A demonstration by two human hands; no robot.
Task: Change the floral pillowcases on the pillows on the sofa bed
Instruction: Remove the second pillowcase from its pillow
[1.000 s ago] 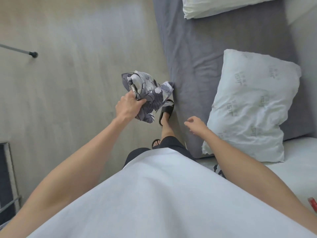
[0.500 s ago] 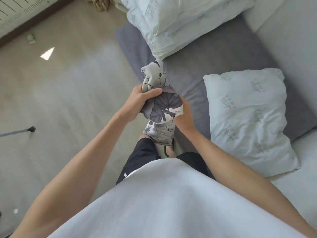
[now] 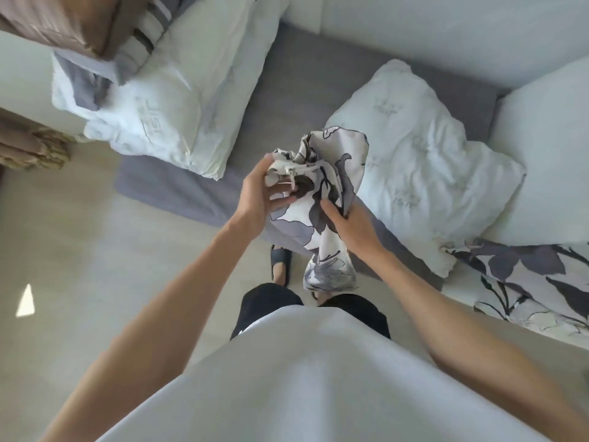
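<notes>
Both hands hold bunched pillowcase (image 3: 322, 199) mid-frame: left grip (image 3: 258, 193) pinches top edge, right grip (image 3: 345, 223) clutches side. Bare pillow (image 3: 424, 161) just right, nearer right hand.

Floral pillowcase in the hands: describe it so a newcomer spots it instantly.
Start at the grey sofa bed with its two bare white pillows. In front of its edge, both hands hold a bunched floral pillowcase. Unlike the floral fabric lying flat at right, it hangs crumpled in mid-air.

Black slipper (image 3: 280, 261) on pale floor (image 3: 95, 250).
</notes>
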